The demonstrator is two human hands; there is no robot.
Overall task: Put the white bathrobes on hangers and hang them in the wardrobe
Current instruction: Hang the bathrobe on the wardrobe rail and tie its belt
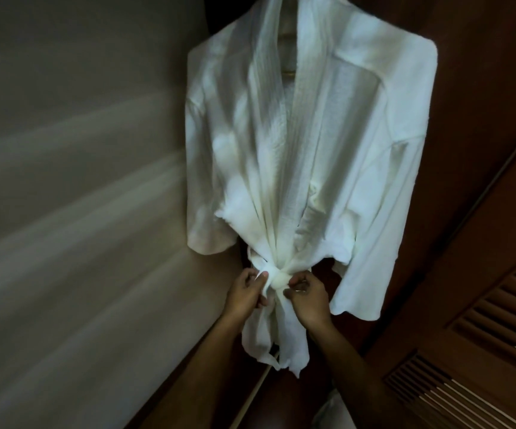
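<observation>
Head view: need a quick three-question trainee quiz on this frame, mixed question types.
1. True or false: the white bathrobe is already up on a hanger.
2. What are the left hand and right hand both working on? A) a sleeve B) the belt knot C) the collar
3. On which side of the picture is the louvred door?

Key: 1 true. 2 B: both hands grip the belt at the waist knot. 3 The right side, lower corner.
</observation>
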